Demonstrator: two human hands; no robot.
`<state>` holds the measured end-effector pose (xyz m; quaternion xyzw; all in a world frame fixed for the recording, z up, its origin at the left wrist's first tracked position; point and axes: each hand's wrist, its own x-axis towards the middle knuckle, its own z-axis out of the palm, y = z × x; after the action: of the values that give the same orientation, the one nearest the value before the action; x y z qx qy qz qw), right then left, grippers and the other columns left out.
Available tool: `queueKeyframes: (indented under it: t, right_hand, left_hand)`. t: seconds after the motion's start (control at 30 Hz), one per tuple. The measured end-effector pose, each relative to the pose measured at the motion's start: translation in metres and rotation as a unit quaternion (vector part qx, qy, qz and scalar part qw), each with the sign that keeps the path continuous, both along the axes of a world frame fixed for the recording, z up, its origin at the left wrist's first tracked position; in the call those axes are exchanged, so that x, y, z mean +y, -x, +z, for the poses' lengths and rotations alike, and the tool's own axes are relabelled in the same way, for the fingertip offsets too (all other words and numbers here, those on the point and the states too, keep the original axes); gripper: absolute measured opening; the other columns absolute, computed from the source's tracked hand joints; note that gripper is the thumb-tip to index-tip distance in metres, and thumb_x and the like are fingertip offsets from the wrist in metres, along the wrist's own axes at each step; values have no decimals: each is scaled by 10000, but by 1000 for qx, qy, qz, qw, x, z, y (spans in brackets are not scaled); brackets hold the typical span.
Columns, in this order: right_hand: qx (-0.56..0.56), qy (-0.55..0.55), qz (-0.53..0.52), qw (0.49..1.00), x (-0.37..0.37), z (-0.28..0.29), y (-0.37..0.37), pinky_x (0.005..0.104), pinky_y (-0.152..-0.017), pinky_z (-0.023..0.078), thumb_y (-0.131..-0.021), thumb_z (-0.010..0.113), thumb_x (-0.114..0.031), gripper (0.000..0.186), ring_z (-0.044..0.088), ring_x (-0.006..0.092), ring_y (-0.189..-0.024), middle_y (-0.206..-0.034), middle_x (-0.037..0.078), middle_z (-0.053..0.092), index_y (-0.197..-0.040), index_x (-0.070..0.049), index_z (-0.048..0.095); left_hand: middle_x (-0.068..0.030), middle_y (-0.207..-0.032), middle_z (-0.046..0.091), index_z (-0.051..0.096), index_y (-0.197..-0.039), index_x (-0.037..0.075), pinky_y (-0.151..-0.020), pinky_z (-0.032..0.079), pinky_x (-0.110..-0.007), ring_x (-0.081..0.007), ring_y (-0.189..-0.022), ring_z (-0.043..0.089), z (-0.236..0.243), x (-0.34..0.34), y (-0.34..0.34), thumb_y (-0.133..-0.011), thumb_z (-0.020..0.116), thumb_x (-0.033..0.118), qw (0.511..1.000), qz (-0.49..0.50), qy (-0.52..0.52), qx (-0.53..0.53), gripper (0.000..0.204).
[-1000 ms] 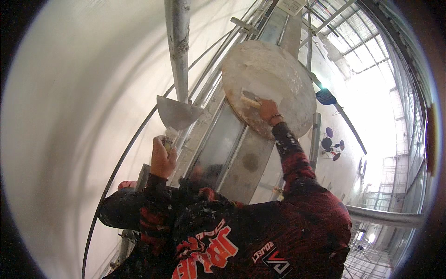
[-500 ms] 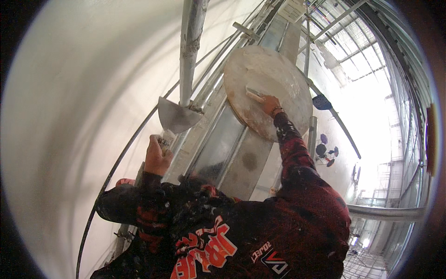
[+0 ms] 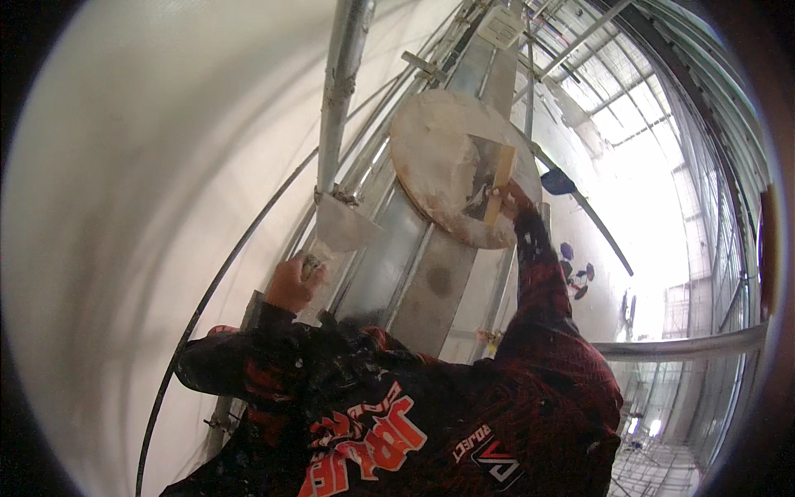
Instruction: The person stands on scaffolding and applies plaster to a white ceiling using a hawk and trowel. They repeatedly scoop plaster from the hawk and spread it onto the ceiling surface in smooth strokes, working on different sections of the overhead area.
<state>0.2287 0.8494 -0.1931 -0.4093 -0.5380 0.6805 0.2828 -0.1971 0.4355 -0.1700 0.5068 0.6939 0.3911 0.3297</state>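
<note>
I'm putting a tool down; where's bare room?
The scaffold planks between the round board and the dark shirt look bare. Crowded: the board's right half, with trowel and right hand, and around the left hand and putty knife.

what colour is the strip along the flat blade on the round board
The strip is pale tan, showing best in the head view.

And across the front of the dark long-sleeved shirt (image 3: 546, 389) run big orange-red letters (image 3: 373, 439), edged in white, slanting upward; to their right sits a small line of white lettering (image 3: 472, 445), and right below it a red-and-white emblem (image 3: 497, 470); up top, the white box (image 3: 501, 29) carries faint marks, too small to read!
</note>
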Motion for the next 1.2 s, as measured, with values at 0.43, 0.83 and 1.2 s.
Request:
queueKeyframes:
  t: [0.43, 0.83, 1.2]
  right_hand:
    - [355, 64, 120, 925, -193, 85, 165, 490, -859, 490, -870, 587, -154, 363, 588, 312, -950, -1107, 129, 574, -1213, -78, 499]
    - [219, -454, 344, 792, -210, 125, 242, 416, -1025, 395, -861, 604, -169, 356, 504, 353, -1190, -1260, 203, 540, -1168, 12, 591]
    - [-386, -469, 109, 787, -85, 68, 174, 436, -962, 421, -778, 510, -60, 559, 549, 334, -1113, -1231, 129, 584, -1318, -206, 510]
  left_hand:
    - [-215, -746, 628, 636, -940, -52, -626, 473, -368, -281, -648, 612, 82, -24, 8, -839, 633, 320, 999, 23, -40, -16, 385]
    - [-217, -766, 629, 629, -960, -33, -621, 486, -383, -326, -637, 619, 138, -56, 5, -847, 634, 296, 994, 45, -80, 51, 348]
    - [-196, -760, 639, 605, -950, -47, -631, 493, -362, -310, -653, 633, 140, -50, -1, -812, 659, 174, 987, 62, -138, 46, 265]
